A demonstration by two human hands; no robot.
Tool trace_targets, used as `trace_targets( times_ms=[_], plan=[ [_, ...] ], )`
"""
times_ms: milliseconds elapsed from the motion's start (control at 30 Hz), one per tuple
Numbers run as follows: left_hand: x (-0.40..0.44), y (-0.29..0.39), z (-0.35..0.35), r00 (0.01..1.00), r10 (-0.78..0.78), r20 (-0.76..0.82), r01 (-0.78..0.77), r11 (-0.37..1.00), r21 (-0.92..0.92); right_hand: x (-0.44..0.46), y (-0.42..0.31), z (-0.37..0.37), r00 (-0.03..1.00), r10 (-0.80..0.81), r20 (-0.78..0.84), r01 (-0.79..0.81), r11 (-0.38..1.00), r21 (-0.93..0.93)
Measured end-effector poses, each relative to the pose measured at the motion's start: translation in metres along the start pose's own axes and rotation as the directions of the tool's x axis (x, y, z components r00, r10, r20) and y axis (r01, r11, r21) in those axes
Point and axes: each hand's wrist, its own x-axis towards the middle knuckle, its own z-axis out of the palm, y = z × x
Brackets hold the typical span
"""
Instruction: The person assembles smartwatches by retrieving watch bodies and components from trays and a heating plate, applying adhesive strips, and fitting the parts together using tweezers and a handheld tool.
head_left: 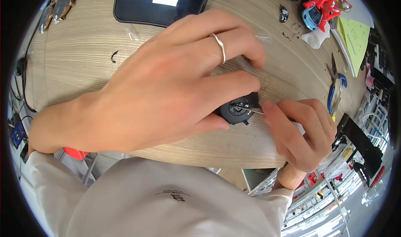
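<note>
My left hand (167, 86) is closed around the edge of a black round watch case (234, 116), steadying it near the front edge of the table. Small metal contacts and a dark round centre show on the face turned up. Part of the case is hidden under my index finger and thumb. A thin metal tool (255, 111) is pinched in my right hand (300, 132), its tip reaching the middle of the case. Whether it is a tweezer or a pick, I cannot tell. A ring (222, 49) is on a finger of my left hand.
A black tray-like device (142, 7) lies at the back. Blue-handled pliers (331, 86) are at the right, beyond my right hand. A red figure (328, 11) and a yellow notepad (355, 40) stand back right. Several watches (62, 5) lie at the back left.
</note>
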Motion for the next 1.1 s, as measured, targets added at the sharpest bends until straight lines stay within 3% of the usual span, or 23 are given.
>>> trace_targets(
  times_ms=[100,200,300,500,600,700,900,1100],
  plan=[
    [-0.003,-0.002,0.000,1.000,-0.016,0.016,0.017,0.999,-0.029,-0.001,-0.002,0.001,1.000,-0.015,0.008,0.015,0.999,-0.029],
    [-0.004,-0.002,0.000,1.000,-0.012,0.014,0.013,1.000,-0.027,-0.003,-0.007,0.005,0.995,0.095,-0.019,-0.093,0.992,0.091],
    [-0.004,-0.003,0.001,1.000,-0.014,0.007,0.014,1.000,-0.026,-0.002,-0.004,0.003,0.997,0.077,-0.021,-0.074,0.991,0.115],
    [0.012,0.002,-0.006,0.998,0.061,0.000,-0.061,0.997,0.045,-0.001,-0.002,0.003,1.000,0.001,-0.001,-0.001,1.000,-0.025],
    [0.012,0.003,-0.006,0.997,0.071,0.033,-0.073,0.994,0.082,-0.003,-0.005,0.007,0.995,0.097,-0.012,-0.096,0.993,0.065],
    [0.012,0.002,-0.004,0.997,0.082,0.009,-0.082,0.994,0.076,-0.004,-0.001,0.007,0.996,0.080,-0.045,-0.075,0.993,0.088],
    [0.012,0.002,-0.005,0.996,0.084,-0.004,-0.084,0.994,0.075,0.001,-0.002,0.004,1.000,0.024,-0.009,-0.024,0.999,-0.028],
    [0.010,0.000,-0.001,0.996,0.087,-0.003,-0.087,0.993,0.082,-0.005,0.002,0.007,0.998,0.035,-0.046,-0.031,0.996,0.089]
  ],
)
